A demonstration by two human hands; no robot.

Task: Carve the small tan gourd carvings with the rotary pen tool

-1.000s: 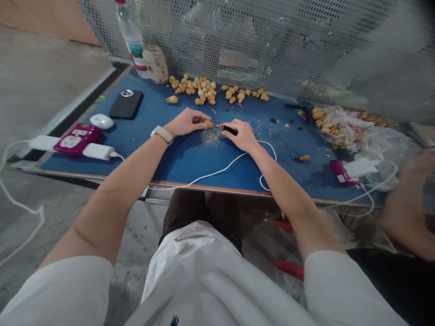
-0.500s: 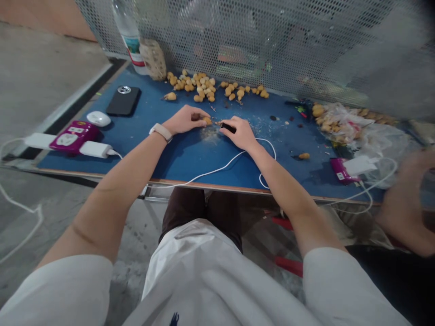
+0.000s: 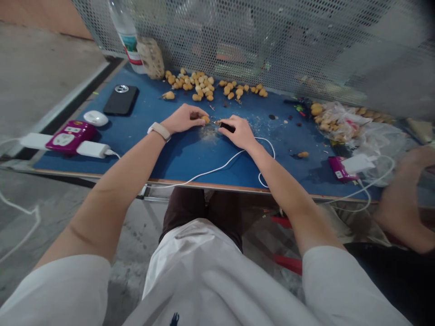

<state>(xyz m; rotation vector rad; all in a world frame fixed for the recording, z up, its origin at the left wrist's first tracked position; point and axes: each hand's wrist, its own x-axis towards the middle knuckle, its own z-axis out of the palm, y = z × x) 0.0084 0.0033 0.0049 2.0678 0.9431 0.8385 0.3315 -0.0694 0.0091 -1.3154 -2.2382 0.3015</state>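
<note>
My left hand [image 3: 186, 118] is closed, thumb and fingers pinching a small yellow gourd [image 3: 205, 119] just above the table. Facing it from the right, my right hand [image 3: 242, 132] is wrapped round a small black rotary tool [image 3: 227, 127]. The tool's thin metal tip points left at the gourd; whether they touch is too small to tell. Pale dust [image 3: 209, 134] lies on the blue table [image 3: 183, 156] below. A white cable [image 3: 217, 170] runs from beneath my right wrist toward the front edge.
Behind my hands lie piled small gourds [image 3: 199, 86], near a bottle [image 3: 131, 45] and a jar [image 3: 150, 59]. Leftward are a phone [image 3: 121, 100], a white case [image 3: 96, 118] and a purple power strip [image 3: 70, 137]. At right are bagged gourds [image 3: 340, 120] and another person's arm [image 3: 401, 194].
The view has shifted very slightly. Both hands keep their grips, and the gourd seems turned a little between my left fingers.
</note>
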